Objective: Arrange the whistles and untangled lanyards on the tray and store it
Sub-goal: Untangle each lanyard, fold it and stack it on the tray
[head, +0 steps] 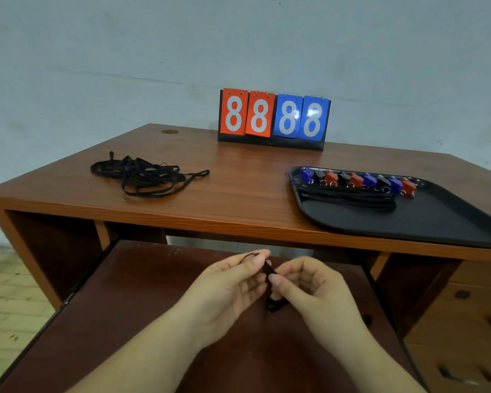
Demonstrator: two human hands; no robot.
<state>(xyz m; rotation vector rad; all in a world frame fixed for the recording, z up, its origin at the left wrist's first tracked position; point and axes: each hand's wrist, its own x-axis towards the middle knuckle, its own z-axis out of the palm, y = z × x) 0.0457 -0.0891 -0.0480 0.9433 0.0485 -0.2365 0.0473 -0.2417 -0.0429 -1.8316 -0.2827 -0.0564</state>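
At lower centre, the left hand and right hand pinch a black lanyard between their fingers, below the table.

A flip scoreboard is stood at the back of the desk; four white digits are read: 8 8 on red cards, 8 8 on blue cards.

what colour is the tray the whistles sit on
Black, seen in the head view: the tray under the whistles.
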